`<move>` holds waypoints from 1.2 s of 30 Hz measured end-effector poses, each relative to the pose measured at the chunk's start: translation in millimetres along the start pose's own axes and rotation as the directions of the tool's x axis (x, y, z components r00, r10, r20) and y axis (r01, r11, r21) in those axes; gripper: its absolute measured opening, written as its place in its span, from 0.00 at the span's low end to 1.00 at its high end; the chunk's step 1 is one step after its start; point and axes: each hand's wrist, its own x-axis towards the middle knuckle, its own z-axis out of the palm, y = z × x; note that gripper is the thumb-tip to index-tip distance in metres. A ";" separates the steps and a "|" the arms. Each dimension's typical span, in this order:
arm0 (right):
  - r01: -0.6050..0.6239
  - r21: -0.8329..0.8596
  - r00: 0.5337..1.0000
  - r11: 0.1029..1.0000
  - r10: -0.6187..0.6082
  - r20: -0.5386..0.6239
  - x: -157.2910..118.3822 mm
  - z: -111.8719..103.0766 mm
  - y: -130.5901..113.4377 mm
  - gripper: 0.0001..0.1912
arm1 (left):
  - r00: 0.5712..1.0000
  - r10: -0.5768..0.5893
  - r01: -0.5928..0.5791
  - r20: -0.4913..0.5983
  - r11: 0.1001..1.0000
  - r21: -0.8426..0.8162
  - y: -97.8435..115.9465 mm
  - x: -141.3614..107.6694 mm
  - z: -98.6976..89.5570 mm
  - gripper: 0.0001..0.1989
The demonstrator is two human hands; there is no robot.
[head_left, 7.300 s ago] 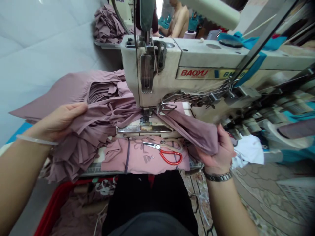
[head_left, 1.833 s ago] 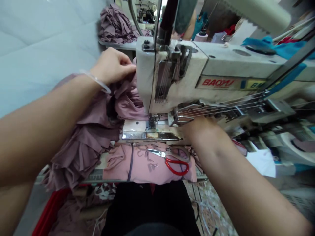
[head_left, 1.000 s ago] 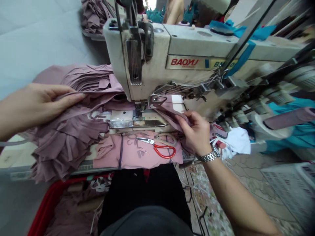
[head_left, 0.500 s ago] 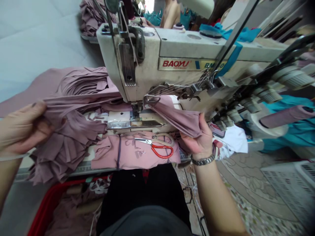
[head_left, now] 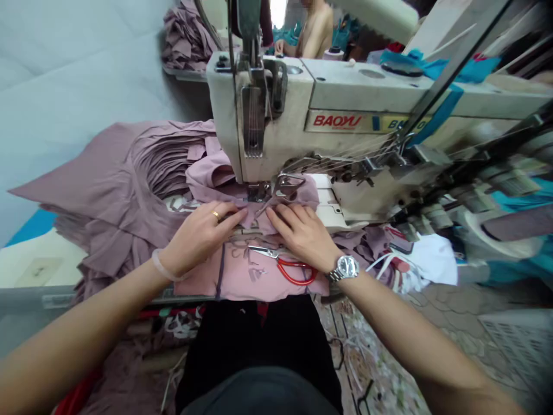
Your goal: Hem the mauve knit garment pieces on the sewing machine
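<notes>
Left hand (head_left: pixel 201 236), right hand (head_left: pixel 305 233) open, flat on mauve jersey (head_left: pixel 216 178)
Baoyu sewing machine (head_left: pixel 276 109) ahead, red-handled scissors (head_left: pixel 298 272) just below, co-worker (head_left: pixel 317 34) beyond

And we're live in a garment sewing workshop! There's a BAOYU industrial sewing machine (head_left: pixel 276 104) front and centre, a big stack of cut mauve fabric (head_left: pixel 129 167) piled beside it, more heaped on a far bench (head_left: pixel 184 73), and a co-worker (head_left: pixel 317 31) beyond, next to a thread cone (head_left: pixel 332 54)!
</notes>
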 end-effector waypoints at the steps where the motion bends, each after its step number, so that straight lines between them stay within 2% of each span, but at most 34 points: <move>1: 0.014 -0.043 1.000 0.999 -0.015 -0.018 -2.6 0.5 4.3 0.20 | 1.000 0.026 -0.025 -0.016 0.998 0.054 -1.7 -2.8 1.0 0.18; 5: 0.111 -0.026 0.986 0.994 -0.113 -0.125 -4.1 -0.2 3.7 0.16 | 0.996 0.078 -0.069 -0.053 0.985 0.156 2.7 -5.7 -6.0 0.16; 8: 0.100 0.000 0.988 0.995 -0.100 -0.116 0.6 -2.8 -8.0 0.18 | 0.993 0.104 -0.093 -0.062 0.983 0.155 19.5 -1.5 -12.9 0.13; 12: 0.007 -0.043 0.998 0.999 -0.010 -0.064 4.3 -7.6 -18.7 0.17 | 0.999 0.045 -0.041 -0.024 0.989 0.143 35.5 1.9 -16.9 0.12; 16: -0.019 -0.010 0.994 1.000 0.018 -0.111 3.2 -5.0 -22.3 0.14 | 0.999 0.032 -0.029 -0.016 0.985 0.172 32.1 3.2 -13.5 0.17; 18: -0.056 0.061 0.991 0.997 0.062 -0.115 2.9 -1.8 -24.0 0.17 | 0.999 0.029 -0.023 -0.034 0.983 0.180 30.7 4.3 -11.5 0.18; 20: -0.140 0.178 0.981 0.974 0.161 -0.110 3.5 0.3 -26.6 0.18 | 0.999 0.006 0.000 -0.034 0.983 0.184 33.7 5.2 -11.4 0.17; 24: -0.249 0.357 0.947 0.900 0.303 -0.105 7.3 0.7 -33.6 0.18 | 0.991 -0.114 0.097 0.066 0.969 0.227 47.1 5.7 -15.5 0.21; 27: -0.244 0.314 0.956 0.917 0.282 -0.081 10.2 0.2 -38.4 0.19 | 0.985 -0.159 0.138 0.069 0.959 0.247 53.1 5.1 -15.3 0.22; 36: -0.165 0.042 0.985 0.985 0.167 -0.046 15.7 -1.5 -44.5 0.19 | 0.979 -0.199 0.180 0.048 0.948 0.261 54.2 4.8 -6.2 0.22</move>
